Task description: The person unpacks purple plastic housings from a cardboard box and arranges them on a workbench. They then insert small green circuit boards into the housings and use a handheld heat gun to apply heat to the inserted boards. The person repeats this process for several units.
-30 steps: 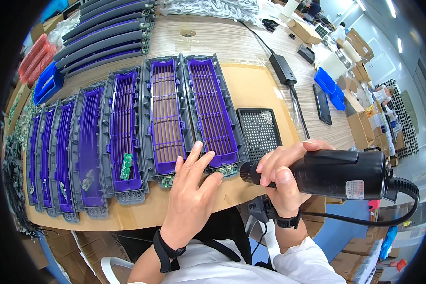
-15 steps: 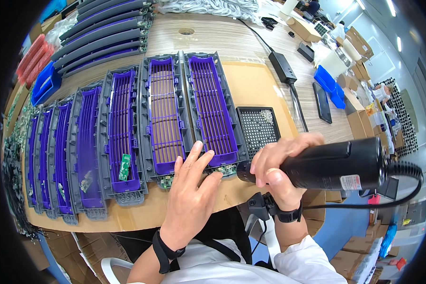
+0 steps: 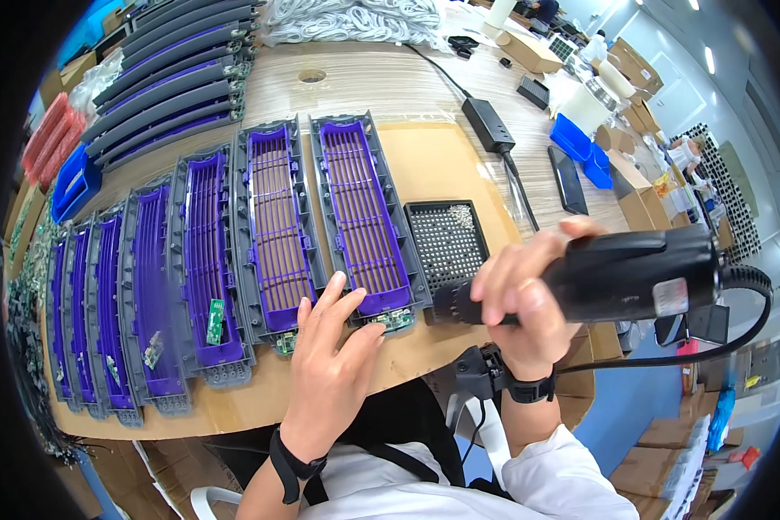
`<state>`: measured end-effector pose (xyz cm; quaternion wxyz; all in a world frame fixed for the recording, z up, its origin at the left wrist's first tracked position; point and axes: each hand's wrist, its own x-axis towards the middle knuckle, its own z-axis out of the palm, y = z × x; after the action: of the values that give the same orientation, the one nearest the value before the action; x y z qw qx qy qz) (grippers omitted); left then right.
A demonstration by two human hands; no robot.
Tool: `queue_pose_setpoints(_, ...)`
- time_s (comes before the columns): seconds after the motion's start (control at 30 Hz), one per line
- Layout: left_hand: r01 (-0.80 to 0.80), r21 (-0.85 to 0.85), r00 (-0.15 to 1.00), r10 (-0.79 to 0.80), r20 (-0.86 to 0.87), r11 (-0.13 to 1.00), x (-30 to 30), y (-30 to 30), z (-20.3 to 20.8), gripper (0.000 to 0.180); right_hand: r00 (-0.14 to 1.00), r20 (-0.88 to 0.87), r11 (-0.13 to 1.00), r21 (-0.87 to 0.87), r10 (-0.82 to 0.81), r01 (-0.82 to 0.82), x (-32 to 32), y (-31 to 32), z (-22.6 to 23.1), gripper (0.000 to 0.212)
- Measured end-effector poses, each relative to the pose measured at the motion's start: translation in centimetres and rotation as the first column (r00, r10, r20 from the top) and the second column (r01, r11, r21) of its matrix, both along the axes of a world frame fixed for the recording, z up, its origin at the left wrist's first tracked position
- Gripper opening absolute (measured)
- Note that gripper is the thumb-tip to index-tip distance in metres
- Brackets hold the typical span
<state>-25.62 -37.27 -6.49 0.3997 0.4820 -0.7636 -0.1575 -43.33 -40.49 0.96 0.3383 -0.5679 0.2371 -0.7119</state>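
My right hand (image 3: pixel 529 299) is wrapped round a black corded electric screwdriver (image 3: pixel 633 273), which lies almost level with its nose pointing left. That nose is close to the lower edge of a black screw tray (image 3: pixel 446 238), and its tip cannot be made out. My left hand (image 3: pixel 329 355) is open, fingers spread over the lower ends of two grey frames with purple grilles. Its fingertips are at the bottom of the rightmost grille (image 3: pixel 364 217), beside a green circuit board (image 3: pixel 394 321). Another board (image 3: pixel 286 344) shows at the end of the neighbouring grille (image 3: pixel 277 225).
Several more grille frames stand in a row leftward, one carrying a loose green board (image 3: pixel 216 321). Curved grey panels (image 3: pixel 178 87) are stacked at the far left. A power adapter (image 3: pixel 488 126) with its cable, a phone (image 3: pixel 568 179) and blue bins (image 3: pixel 581 149) are on the right.
The whole view has shifted, so the table appears further left and lower. Relative to the tray, the screwdriver has moved slightly right and away from the frames. My left hand stays at the grille ends.
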Motion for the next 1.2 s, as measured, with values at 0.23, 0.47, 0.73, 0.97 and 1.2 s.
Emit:
queue_pose_setpoints(0.23, -0.002, 0.021, 1.000, 0.002, -0.020, 1.000, -0.3, 0.3, 0.6, 0.012, 0.985, 0.056, 0.974, 0.167, -0.163, 0.152, -1.5, 0.8, 0.1, 0.051)
queue_pose_setpoints(0.47, 0.000, -0.001, 1.000, 0.000, -0.006, 1.000, -0.1, 0.2, 0.1, 0.012, 0.985, 0.060, 0.968, 0.205, -0.162, 0.147, -1.8, 0.7, -0.7, 0.050)
queue_pose_setpoints(0.73, -0.009, -0.026, 0.998, 0.010, 0.057, 1.000, -0.1, 0.4, 0.1, 0.010, 0.986, 0.043, 0.969, 0.199, -0.160, 0.148, -2.0, 0.7, -1.2, 0.048)
queue_pose_setpoints(0.97, -0.004, -0.044, 0.999, 0.006, 0.054, 0.999, -0.2, 0.4, 0.0, 0.011, 0.996, -0.004, 0.981, 0.171, -0.091, 0.090, -1.9, 1.1, -1.6, 0.050)
queue_pose_setpoints(1.2, -0.006, -0.033, 1.000, 0.007, 0.005, 0.999, -0.2, 0.4, 0.0, 0.011, 0.991, -0.131, 0.999, 0.052, 0.005, 0.002, -2.3, 1.3, -1.6, 0.050)
